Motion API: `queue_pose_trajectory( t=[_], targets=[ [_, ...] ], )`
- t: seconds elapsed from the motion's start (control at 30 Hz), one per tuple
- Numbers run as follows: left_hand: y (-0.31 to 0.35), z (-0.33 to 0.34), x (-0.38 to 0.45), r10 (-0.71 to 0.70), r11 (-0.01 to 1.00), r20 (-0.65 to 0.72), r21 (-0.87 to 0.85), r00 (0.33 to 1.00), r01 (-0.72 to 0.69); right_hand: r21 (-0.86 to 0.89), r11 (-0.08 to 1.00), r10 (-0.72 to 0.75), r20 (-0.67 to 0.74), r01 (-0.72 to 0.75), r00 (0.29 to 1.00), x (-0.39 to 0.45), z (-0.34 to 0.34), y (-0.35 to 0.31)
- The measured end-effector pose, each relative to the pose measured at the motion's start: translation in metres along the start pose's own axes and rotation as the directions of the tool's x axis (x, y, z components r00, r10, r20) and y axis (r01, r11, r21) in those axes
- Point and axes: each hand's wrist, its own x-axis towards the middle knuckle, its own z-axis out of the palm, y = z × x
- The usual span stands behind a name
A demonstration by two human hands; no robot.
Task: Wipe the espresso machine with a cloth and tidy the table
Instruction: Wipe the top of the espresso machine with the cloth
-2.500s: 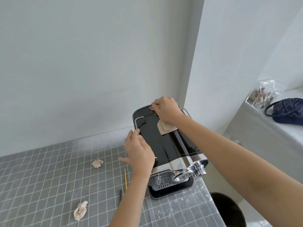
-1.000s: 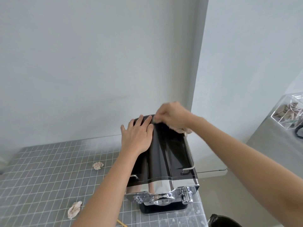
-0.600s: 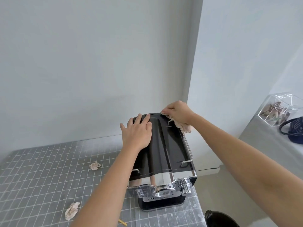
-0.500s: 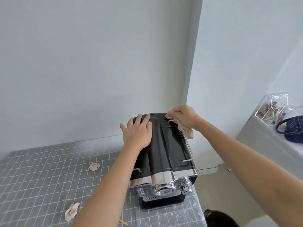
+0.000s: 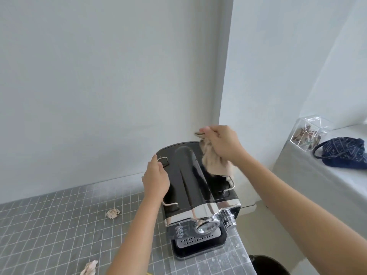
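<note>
espresso machine [image 5: 195, 187] on table [image 5: 49, 225], paper wads [image 5: 113, 213] left

Soft, even daylight fills the pale room, casting only faint shadows. Bright reflections streak the glossy black top and chrome front of the espresso machine [image 5: 195, 187]. Wide-angle distortion bends the wall edges toward 3 o'clock. The right hand [image 5: 220, 143] is slightly motion-blurred.

Espresso machine [image 5: 195, 193] fills table's [image 5: 49, 225] right end, back close to wall [image 5: 99, 86]. Left hand [image 5: 155, 180] blocks its left rail; right hand [image 5: 222, 143] with cloth [image 5: 213, 161] covers back right. Table left of machine open except two crumpled scraps [image 5: 113, 213] [image 5: 89, 267].
</note>
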Motion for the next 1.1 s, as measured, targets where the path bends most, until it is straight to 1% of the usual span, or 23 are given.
queue_pose_trajectory(
  t=[0.03, 0.1, 0.13, 0.17, 0.23, 0.3, 0.43, 0.67, 0.73, 0.77, 0.83, 0.87, 0.9, 0.93, 1.0, 1.07, 1.1],
  targets=[
    [-0.003, 0.002, -0.003, -0.004, 1.0, -0.016, 0.01, 1.0, 0.004, -0.052, 0.998, -0.036, 0.058, 0.039, 0.998, 0.002, 0.022, -0.004],
    [-0.004, 0.001, -0.004, -0.021, 1.0, -0.046, 0.023, 0.999, 0.022, -0.203, 0.971, -0.079, 0.219, 0.124, 0.973, 0.002, 0.067, 0.003],
    [-0.005, 0.002, -0.003, -0.027, 0.999, -0.06, 0.039, 0.998, 0.029, -0.293, 0.939, -0.104, 0.252, 0.178, 0.962, 0.002, 0.081, 0.01],
    [-0.006, 0.002, -0.002, -0.028, 0.997, -0.066, 0.065, 0.997, 0.033, -0.358, 0.909, -0.126, 0.253, 0.214, 0.959, 0.0, 0.088, 0.014],
    [-0.007, 0.002, -0.001, -0.04, 0.993, -0.059, 0.107, 0.997, 0.046, -0.382, 0.877, -0.202, 0.258, 0.292, 0.945, -0.008, 0.089, 0.016],
    [-0.006, 0.002, -0.001, -0.056, 0.993, -0.054, 0.101, 0.997, 0.061, -0.396, 0.836, -0.265, 0.316, 0.38, 0.911, -0.024, 0.083, 0.012],
    [-0.006, 0.002, -0.003, -0.068, 0.99, -0.061, 0.116, 0.996, 0.075, -0.37, 0.808, -0.338, 0.347, 0.458, 0.875, -0.065, 0.078, 0.006],
    [-0.003, -0.002, -0.006, -0.059, 0.99, -0.034, 0.13, 0.998, 0.063, -0.305, 0.854, -0.325, 0.322, 0.422, 0.889, -0.139, 0.052, 0.009],
    [-0.002, -0.003, -0.006, -0.066, 0.989, -0.025, 0.131, 0.998, 0.069, -0.24, 0.883, -0.325, 0.308, 0.403, 0.894, -0.164, 0.04, 0.009],
    [-0.002, -0.003, -0.005, -0.064, 0.99, -0.021, 0.128, 0.998, 0.066, -0.187, 0.907, -0.325, 0.262, 0.378, 0.909, -0.179, 0.034, 0.009],
    [-0.001, -0.003, -0.005, -0.054, 0.99, -0.022, 0.131, 0.998, 0.056, -0.039, 0.944, -0.325, 0.08, 0.329, 0.942, -0.214, 0.025, 0.013],
    [-0.001, -0.002, -0.006, -0.048, 0.989, -0.025, 0.14, 0.999, 0.051, 0.021, 0.946, -0.323, 0.002, 0.323, 0.946, -0.231, 0.025, 0.019],
    [-0.002, -0.002, -0.006, -0.039, 0.987, -0.031, 0.153, 0.999, 0.043, 0.039, 0.946, -0.322, -0.029, 0.323, 0.946, -0.245, 0.03, 0.03],
    [-0.003, -0.002, -0.007, -0.028, 0.986, -0.037, 0.165, 0.999, 0.034, 0.019, 0.944, -0.33, -0.016, 0.33, 0.944, -0.258, 0.04, 0.042],
    [-0.003, -0.003, -0.008, -0.007, 0.982, -0.048, 0.186, 0.999, 0.016, -0.044, 0.945, -0.319, 0.098, 0.325, 0.943, -0.279, 0.067, 0.081],
    [-0.003, -0.003, -0.012, 0.005, 0.979, -0.047, 0.205, 0.999, 0.005, -0.124, 0.956, -0.235, 0.224, 0.267, 0.946, -0.296, 0.092, 0.123],
    [-0.002, -0.003, -0.015, 0.009, 0.975, -0.047, 0.221, 0.999, 0.002, -0.189, 0.953, -0.188, 0.25, 0.238, 0.95, -0.302, 0.1, 0.14]
  ],
)
